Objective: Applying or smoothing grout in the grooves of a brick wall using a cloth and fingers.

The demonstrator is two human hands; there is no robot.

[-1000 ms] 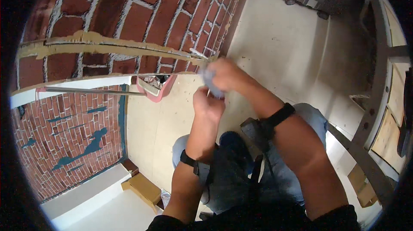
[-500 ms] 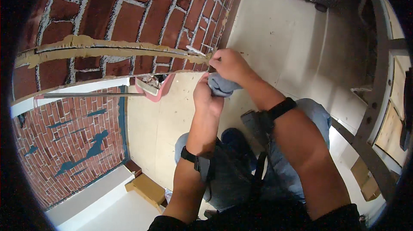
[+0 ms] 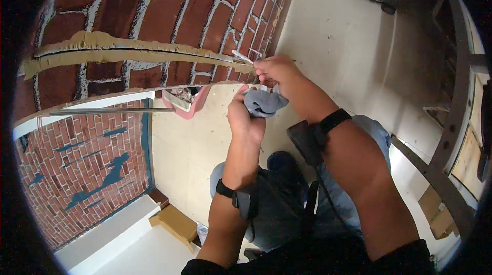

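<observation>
My left hand is closed around a bunched grey cloth, held up in front of me. Just above it, my right hand pinches a thin white stick whose tip points left toward the torn edge of a cardboard strip. The right hand's lower fingers touch the top of the cloth. Both wrists wear black bands. What the stick is, I cannot tell.
A red brick wall fills the upper left. A pink tray holding a white ridged piece sits left of my hands, beside a grey rod. A cardboard box lies on the floor. A wooden frame runs down the right.
Both hands rose and shifted left toward the cardboard edge. My right hand came off the cloth and now pinches the white stick; the left keeps the cloth.
</observation>
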